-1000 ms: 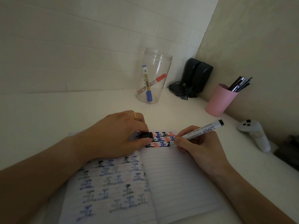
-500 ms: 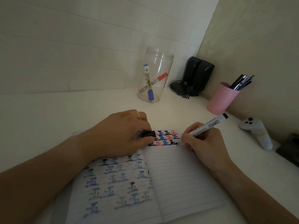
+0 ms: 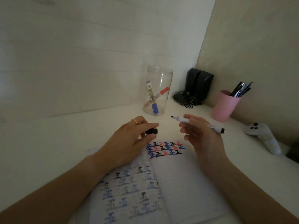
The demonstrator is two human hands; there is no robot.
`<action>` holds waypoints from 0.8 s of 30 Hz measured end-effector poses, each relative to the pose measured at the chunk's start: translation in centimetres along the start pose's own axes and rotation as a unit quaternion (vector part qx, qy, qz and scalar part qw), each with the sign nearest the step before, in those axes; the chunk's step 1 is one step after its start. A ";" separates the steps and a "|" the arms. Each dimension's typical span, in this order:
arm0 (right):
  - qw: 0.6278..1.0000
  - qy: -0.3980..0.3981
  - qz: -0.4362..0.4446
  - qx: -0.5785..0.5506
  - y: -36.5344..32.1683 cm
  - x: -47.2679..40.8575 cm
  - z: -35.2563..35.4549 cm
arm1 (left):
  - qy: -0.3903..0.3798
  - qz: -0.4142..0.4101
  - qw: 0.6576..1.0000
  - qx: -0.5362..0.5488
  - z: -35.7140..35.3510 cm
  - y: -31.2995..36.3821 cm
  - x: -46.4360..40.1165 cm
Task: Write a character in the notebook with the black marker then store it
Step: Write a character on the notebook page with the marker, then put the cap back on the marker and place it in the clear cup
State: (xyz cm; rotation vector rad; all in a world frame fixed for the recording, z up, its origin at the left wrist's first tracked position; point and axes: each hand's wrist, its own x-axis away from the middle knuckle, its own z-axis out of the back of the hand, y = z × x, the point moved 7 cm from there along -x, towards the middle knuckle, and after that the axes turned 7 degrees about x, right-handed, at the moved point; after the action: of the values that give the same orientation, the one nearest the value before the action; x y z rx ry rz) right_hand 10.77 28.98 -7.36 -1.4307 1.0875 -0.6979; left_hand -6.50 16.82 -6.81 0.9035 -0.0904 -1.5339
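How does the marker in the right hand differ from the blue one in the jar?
The black marker is uncapped, its tip bare; the blue marker is capped. The black marker lies near level in the right hand; the blue marker stands steeply in the clear jar. Both have pale barrels.

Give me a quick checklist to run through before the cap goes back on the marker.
1. Cap in hand: ok. The left hand pinches the black cap.
2. Marker in hand: ok. The right hand holds the marker.
3. Tip bare and aimed at the cap: ok. The tip points left, apart from the cap.
4. Cap's open end facing the tip: cannot tell.
5. Character written: ok. Rows fill the top of the notebook.
6. Jar open for storing: ok. The clear jar has no lid.
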 end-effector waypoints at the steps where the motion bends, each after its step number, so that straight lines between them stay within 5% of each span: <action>1: 1.000 -0.010 -0.002 -0.004 0.3 0.1 0.0 | 0.020 0.004 1.000 0.007 0.3 -0.2 -0.1; 8: 0.998 -0.053 0.023 -0.002 0.3 0.5 -0.4 | 0.136 0.045 0.980 0.141 2.3 -0.7 0.3; 24: 0.989 -0.150 0.003 -0.013 -0.4 1.9 -2.4 | 0.121 0.000 0.978 0.173 2.9 1.0 0.5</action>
State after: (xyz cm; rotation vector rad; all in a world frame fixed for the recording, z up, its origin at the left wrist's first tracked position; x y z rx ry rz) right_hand 9.45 26.18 -6.90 -1.4995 0.8670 -0.4461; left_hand -7.33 14.89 -4.48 1.3599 -0.1862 -1.4195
